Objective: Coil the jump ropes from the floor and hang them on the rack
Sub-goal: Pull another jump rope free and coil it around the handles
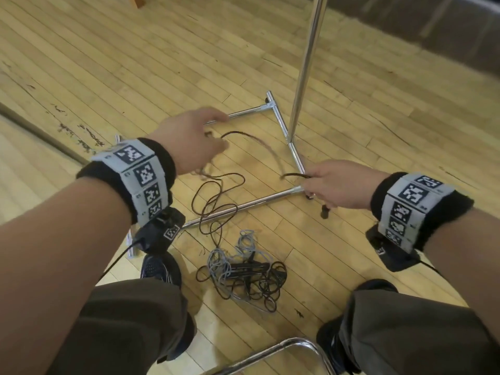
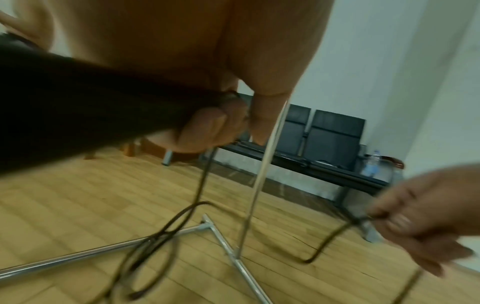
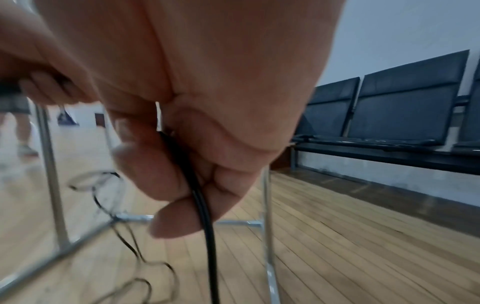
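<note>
The dark brown jump rope [image 1: 216,196] was strung between both hands above the floor, its raised stretch running roughly left to right in a shallow arc, with the slack dropping from the left hand [image 1: 189,142] into loose loops on the wooden floor [image 1: 108,63], a couple of them draped over the rack's near base bar. The left hand had its fingers curled around the cord, and in the left wrist view something dark and thick lay across the palm, way too blurry to name. The right hand [image 1: 341,185] was clamped on the other end of the cord, fingers folded tight around it in the right wrist view, and a dark handle-like end poked out below the fist in the head view. The middle of the arc was smeared, so I couldn't trace it exactly. Closer to the person's feet sat a tangled pile of ropes [image 1: 243,269], grey and black cords knotted up with some black handles; no way to count them. The chrome rack [image 1: 295,147] stood just past the hands, its upright pole cut off at the top edge. A bench of dark seats [image 3: 402,107] lined the wall.
</note>
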Motion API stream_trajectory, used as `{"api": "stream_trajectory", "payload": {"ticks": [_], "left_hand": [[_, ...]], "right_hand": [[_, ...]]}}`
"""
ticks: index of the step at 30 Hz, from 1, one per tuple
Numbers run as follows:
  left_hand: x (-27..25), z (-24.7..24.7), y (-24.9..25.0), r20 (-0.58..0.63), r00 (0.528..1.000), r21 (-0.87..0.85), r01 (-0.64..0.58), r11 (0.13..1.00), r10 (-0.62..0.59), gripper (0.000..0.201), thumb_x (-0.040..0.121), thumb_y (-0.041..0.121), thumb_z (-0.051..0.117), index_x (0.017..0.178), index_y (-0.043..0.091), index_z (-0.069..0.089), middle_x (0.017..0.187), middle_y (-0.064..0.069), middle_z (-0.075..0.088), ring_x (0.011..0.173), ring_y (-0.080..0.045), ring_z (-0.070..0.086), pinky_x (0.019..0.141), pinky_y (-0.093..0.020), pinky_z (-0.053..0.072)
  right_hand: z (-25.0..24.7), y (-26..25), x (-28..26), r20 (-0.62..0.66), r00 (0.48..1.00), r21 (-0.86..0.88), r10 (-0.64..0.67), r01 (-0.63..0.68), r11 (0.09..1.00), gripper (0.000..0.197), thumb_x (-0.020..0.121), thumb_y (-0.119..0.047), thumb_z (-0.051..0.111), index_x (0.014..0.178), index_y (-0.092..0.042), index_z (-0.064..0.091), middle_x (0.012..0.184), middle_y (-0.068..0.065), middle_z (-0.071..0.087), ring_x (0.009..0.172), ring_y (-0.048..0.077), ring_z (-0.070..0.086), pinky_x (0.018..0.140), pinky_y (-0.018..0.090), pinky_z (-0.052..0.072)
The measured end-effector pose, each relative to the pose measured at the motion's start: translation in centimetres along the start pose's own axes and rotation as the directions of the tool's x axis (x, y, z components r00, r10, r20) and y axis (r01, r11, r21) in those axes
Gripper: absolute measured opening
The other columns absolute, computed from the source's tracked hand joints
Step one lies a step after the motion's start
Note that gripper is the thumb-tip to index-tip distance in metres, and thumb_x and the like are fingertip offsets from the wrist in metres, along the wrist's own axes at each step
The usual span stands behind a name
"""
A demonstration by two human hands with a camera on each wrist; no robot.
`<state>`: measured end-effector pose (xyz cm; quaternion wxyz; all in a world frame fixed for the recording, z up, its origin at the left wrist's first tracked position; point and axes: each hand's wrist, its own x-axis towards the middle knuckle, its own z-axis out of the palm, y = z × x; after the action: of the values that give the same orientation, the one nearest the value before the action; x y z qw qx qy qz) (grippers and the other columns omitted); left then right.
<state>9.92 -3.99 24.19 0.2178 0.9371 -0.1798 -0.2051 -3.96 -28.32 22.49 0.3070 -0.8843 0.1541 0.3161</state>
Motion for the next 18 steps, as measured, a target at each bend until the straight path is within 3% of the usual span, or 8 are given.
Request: {"api": "stream_trajectory", "payload": {"ticks": [2, 4, 7, 9, 11, 14, 16, 18], "left_hand": [[-1.1, 1.1, 1.9, 0.163, 0.97, 0.011, -0.184, 0.983, 0.18, 0.04, 0.096, 0.056, 0.067, 0.134, 0.061, 0.054, 0.093, 0.023, 0.062, 0.065, 0.005, 0.061, 0.065, -0.022, 0.046], [-1.9, 2.1, 3.4, 0.273, 0.923, 0.01, -0.284, 0.959, 0.271, 0.032, 0.095, 0.059, 0.065, 0.126, 0.062, 0.059, 0.083, 0.024, 0.062, 0.065, 0.013, 0.06, 0.061, -0.019, 0.042], [-2.2, 2.9, 4.2, 0.317, 0.902, 0.022, -0.316, 0.949, 0.293, 0.007, 0.099, 0.056, 0.061, 0.098, 0.052, 0.066, 0.07, 0.023, 0.06, 0.063, 0.012, 0.055, 0.06, -0.023, 0.036], [-2.0, 2.9, 4.0, 0.318, 0.907, 0.043, -0.305, 0.951, 0.276, 0.018, 0.101, 0.053, 0.059, 0.085, 0.046, 0.062, 0.065, 0.021, 0.059, 0.059, 0.005, 0.053, 0.059, -0.025, 0.035], [-1.7, 2.5, 3.7, 0.247, 0.933, 0.075, -0.286, 0.955, 0.261, 0.021, 0.103, 0.05, 0.057, 0.083, 0.044, 0.061, 0.07, 0.014, 0.058, 0.062, 0.001, 0.052, 0.057, -0.025, 0.035], [-0.7, 1.0, 2.4, 0.013, 0.988, 0.023, -0.156, 0.988, 0.155, 0.021, 0.105, 0.048, 0.055, 0.09, 0.037, 0.066, 0.075, 0.008, 0.061, 0.064, -0.007, 0.056, 0.054, -0.025, 0.038], [-0.2, 0.3, 1.5, -0.094, 0.993, -0.018, -0.08, 0.997, 0.078, 0.024, 0.105, 0.048, 0.056, 0.088, 0.034, 0.066, 0.074, 0.007, 0.062, 0.065, -0.009, 0.057, 0.054, -0.026, 0.038], [0.2, 0.5, 1.1, -0.128, 0.99, 0.006, -0.064, 0.998, 0.064, 0.025, 0.106, 0.046, 0.055, 0.09, 0.031, 0.066, 0.076, 0.006, 0.063, 0.068, -0.011, 0.059, 0.055, -0.028, 0.038]], "right_hand": [[0.0, -2.0, -0.6, -0.03, 0.995, 0.039, -0.096, 0.097, 0.995, 0.024, 0.1, -0.034, 0.05, 0.088, -0.018, 0.064, 0.068, -0.001, 0.053, 0.062, 0.018, 0.051, 0.06, 0.038, 0.047], [0.0, -3.3, -1.3, -0.05, 0.984, 0.085, -0.172, 0.176, 0.981, 0.025, 0.1, -0.037, 0.052, 0.083, -0.026, 0.065, 0.061, -0.008, 0.052, 0.059, 0.014, 0.052, 0.057, 0.037, 0.049], [0.0, -3.7, -1.8, -0.062, 0.972, 0.098, -0.226, 0.232, 0.968, 0.024, 0.1, -0.037, 0.053, 0.084, -0.026, 0.066, 0.057, -0.012, 0.049, 0.055, 0.01, 0.05, 0.058, 0.038, 0.052], [0.0, -3.2, -1.7, -0.077, 0.969, 0.089, -0.236, 0.242, 0.966, 0.022, 0.1, -0.035, 0.055, 0.083, -0.026, 0.064, 0.055, -0.013, 0.051, 0.052, 0.004, 0.05, 0.056, 0.032, 0.05], [0.1, -2.2, -1.4, -0.068, 0.974, 0.139, -0.217, 0.225, 0.964, 0.019, 0.1, -0.033, 0.055, 0.086, -0.025, 0.065, 0.06, -0.012, 0.054, 0.057, 0.006, 0.053, 0.062, 0.036, 0.053], [0.0, 0.0, -0.8, -0.048, 0.99, 0.111, -0.131, 0.136, 0.984, 0.021, 0.103, -0.034, 0.052, 0.093, -0.02, 0.064, 0.068, -0.001, 0.059, 0.066, 0.018, 0.057, 0.072, 0.044, 0.055], [-0.1, 1.4, -0.3, -0.075, 0.992, 0.088, -0.099, 0.105, 0.991, 0.02, 0.104, -0.037, 0.051, 0.097, -0.024, 0.065, 0.073, 0.003, 0.066, 0.072, 0.019, 0.063, 0.078, 0.04, 0.056], [-0.2, 2.0, 0.0, -0.101, 0.99, 0.141, -0.102, 0.116, 0.983, 0.017, 0.104, -0.036, 0.054, 0.097, -0.028, 0.067, 0.081, 0.0, 0.073, 0.083, 0.014, 0.069, 0.084, 0.035, 0.055]]}}
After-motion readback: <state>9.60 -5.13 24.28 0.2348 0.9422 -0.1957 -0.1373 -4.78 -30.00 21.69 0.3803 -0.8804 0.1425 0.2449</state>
